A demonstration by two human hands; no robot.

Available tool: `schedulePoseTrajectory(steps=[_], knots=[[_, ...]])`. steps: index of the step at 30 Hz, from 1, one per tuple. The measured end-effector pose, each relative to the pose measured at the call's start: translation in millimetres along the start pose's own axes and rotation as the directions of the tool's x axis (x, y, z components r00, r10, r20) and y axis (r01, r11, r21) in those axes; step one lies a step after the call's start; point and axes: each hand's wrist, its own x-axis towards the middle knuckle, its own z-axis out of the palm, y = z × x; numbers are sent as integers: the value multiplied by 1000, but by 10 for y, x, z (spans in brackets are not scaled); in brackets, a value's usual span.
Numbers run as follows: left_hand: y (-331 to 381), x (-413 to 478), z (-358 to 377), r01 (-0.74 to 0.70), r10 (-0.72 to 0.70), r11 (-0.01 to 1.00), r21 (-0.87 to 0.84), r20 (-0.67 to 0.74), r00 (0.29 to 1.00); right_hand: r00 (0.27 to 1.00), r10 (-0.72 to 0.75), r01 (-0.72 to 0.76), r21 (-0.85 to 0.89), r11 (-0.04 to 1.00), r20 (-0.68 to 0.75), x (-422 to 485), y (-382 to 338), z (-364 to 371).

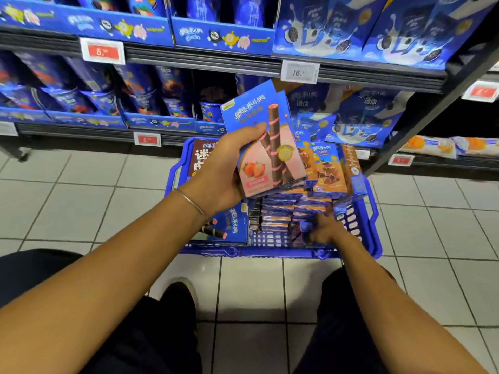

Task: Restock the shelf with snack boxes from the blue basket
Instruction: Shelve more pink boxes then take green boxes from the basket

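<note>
Boxes of strawberry wafer rolls (267, 147), two by their fanned edges, are gripped in my left hand (224, 168), thumb across the front, raised above the blue basket (374, 238) on the floor (81, 198) so they are ready for the shelf (216, 62) ahead. My right hand (325, 230) is down inside the basket against the stacked snack boxes (280, 211), I judge to gather more in one trip, though blur hides whether its fingers have closed on anything.
</note>
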Motion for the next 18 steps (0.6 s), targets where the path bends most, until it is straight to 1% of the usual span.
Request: schedulePoseTrajectory(steps=[1,3,7,9,13,18], knots=[[0,-6,-8,11,-11,1000,-5,9,1000,998,49,-48,-35,998,37,38,-29,63],[6,-16,-12,23,-22,1000,-21,25,999,994,81,-71,-117,991,79,71,-81,153],[24,-50,23,45,-44,999,-26,31,999,995,71,-62,-115,991,76,95,-126,170],[45,-66,53,45,-45,999,-17,25,999,995,70,-65,-80,995,69,74,-95,168],[101,-63,99,33,-33,999,-4,3,999,999,-31,30,31,999,37,-160,-163,-25],[166,-35,97,19,-20,998,60,5,1000,986,-160,141,263,954,52,-555,-225,-500]])
